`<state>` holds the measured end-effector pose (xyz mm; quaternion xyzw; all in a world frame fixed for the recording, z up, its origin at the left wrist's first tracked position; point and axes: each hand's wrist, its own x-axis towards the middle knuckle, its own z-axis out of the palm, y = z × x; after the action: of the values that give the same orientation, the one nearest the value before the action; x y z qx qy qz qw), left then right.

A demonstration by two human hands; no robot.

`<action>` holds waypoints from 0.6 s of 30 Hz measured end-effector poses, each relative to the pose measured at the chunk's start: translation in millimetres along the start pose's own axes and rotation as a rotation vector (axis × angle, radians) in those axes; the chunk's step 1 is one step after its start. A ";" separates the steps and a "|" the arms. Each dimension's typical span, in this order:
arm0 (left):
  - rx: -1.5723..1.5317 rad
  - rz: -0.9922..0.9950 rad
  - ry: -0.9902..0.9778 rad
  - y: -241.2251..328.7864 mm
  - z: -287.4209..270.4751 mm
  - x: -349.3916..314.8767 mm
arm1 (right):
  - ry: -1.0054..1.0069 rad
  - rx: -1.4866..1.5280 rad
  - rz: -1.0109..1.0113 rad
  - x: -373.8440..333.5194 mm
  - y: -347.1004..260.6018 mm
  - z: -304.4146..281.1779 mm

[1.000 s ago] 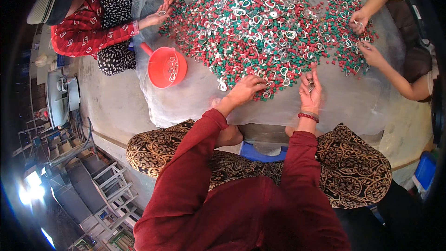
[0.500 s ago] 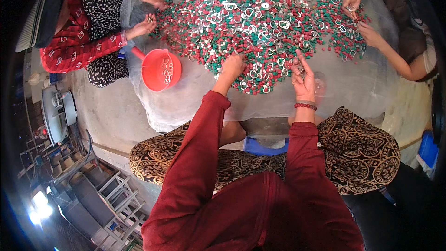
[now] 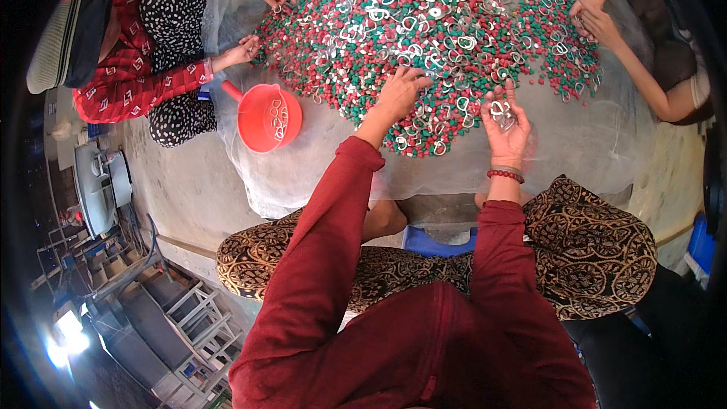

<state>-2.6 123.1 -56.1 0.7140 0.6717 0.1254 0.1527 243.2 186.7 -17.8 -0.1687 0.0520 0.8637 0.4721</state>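
A broad pile of small red, green and white pieces point(image 3: 341, 53), mixed with white D-shaped rings point(image 3: 467, 43), lies spread on a translucent sheet point(image 3: 318, 170). Over the near middle of the pile is my left hand point(image 3: 400, 97), knuckles up. Its fingers are bent and drawn together at the tips, near a small whitish piece; what they pinch is too small to make out. At the pile's near right edge, my right hand point(image 3: 507, 136) is turned palm up with curled fingers. It cradles several white and clear rings point(image 3: 500, 111).
A red dipper point(image 3: 254, 125) with several white rings inside stands left of the pile. Across to the left, a co-worker's hands point(image 3: 246, 51) are at the pile's edge; another co-worker's hands point(image 3: 594, 21) work at the right. A blue plastic object point(image 3: 435, 242) lies between my legs.
My left hand has moved right and farther over the pile. My right hand has tilted, so the rings in its palm show more clearly. The view has shifted slightly.
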 end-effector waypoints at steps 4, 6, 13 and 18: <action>0.056 -0.126 -0.102 -17.6 15.3 -13.4 | 0.074 0.018 0.039 5.1 -4.9 -10.8; 0.077 -0.119 -0.038 -24.6 16.7 -29.0 | 0.023 0.029 0.051 5.9 -4.3 -13.1; -0.207 -0.336 -0.437 -41.9 -27.2 -54.4 | -0.046 0.024 0.072 9.5 -4.4 -23.7; -0.303 -0.311 -0.346 -34.2 -40.7 -46.9 | -0.053 -0.043 0.074 7.0 -4.1 -24.2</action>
<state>-52.8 80.0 -30.6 0.5822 0.7107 0.0759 0.3875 249.1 188.5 -42.5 -0.1538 0.0273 0.8857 0.4371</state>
